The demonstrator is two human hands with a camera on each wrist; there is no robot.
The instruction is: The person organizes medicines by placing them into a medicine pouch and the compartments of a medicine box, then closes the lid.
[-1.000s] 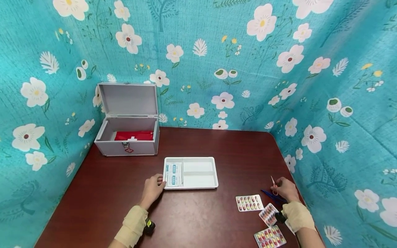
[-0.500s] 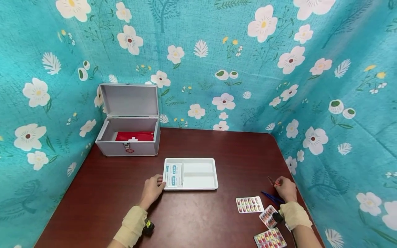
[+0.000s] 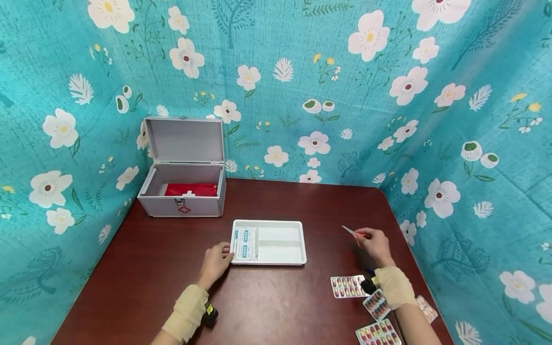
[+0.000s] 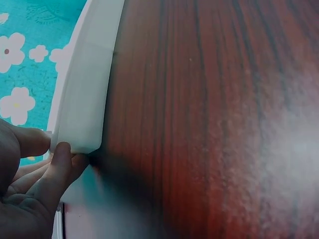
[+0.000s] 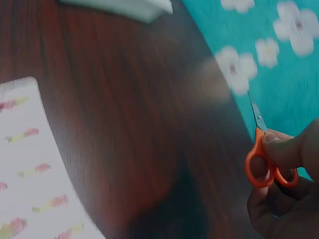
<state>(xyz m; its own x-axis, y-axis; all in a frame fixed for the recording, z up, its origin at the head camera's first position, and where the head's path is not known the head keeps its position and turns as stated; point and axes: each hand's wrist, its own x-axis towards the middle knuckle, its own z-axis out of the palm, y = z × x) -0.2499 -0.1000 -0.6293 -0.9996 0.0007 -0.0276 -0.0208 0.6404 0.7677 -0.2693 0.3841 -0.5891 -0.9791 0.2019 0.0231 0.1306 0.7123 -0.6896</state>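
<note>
Scissors with orange handles are in the grasp of the right hand, well to the right of the white tray and seemingly lifted over the table; the thumb presses on the handles just behind the blades, whose tip points away from the fingers. The left hand pinches the tray at its near left corner. To do this well, a firm thumb so close to the pivot should stop the blades swinging apart, and the tip is best turned clear of the left hand and of anything that could be pierced. The right wrist deserves some height too, since it passes over loose blister packs and a low pass could drag them along. A light hold on the tray should be enough to steady it. Counting up, there is one pair of scissors and one tray with three compartments; the left compartment holds white-and-blue packets that overlap too much to number. Four blister packs show near the right forearm, one partly beyond it. One blue item is mostly hidden by that arm. Behind the tray, to the left, stands one open metal case with one red pouch inside.
</note>
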